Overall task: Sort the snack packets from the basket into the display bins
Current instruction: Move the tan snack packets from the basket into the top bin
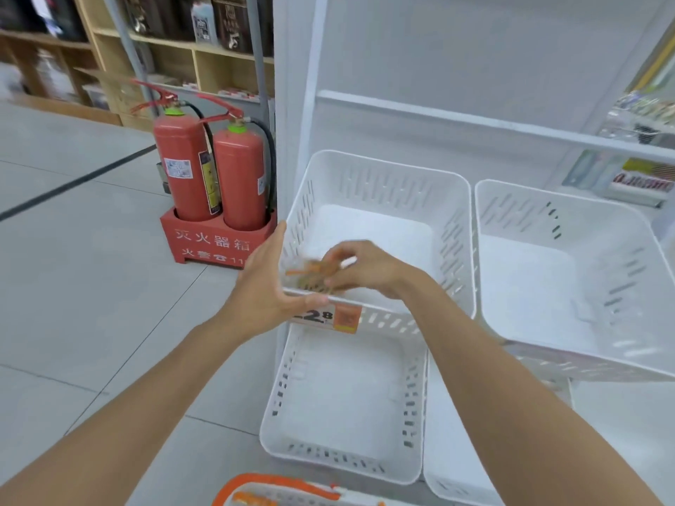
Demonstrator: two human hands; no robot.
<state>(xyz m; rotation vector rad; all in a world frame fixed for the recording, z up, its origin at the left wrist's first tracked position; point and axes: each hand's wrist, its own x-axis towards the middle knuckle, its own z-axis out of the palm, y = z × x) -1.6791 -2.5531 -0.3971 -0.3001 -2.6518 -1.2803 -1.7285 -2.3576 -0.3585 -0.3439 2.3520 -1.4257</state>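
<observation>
A blurred orange-and-tan snack packet is inside the front left corner of the upper left white display bin. My right hand reaches into that bin and pinches the packet with curled fingers. My left hand lies outside the bin's left front corner, fingers straight, touching the rim. A second white bin sits below it, and another stands to the right. The basket with an orange rim shows at the bottom edge, with orange packets inside.
Two red fire extinguishers stand in a red holder on the tiled floor, left of the white shelf unit. A price tag hangs on the upper bin's front. Wooden shelves with goods line the back left. More goods sit on a shelf at far right.
</observation>
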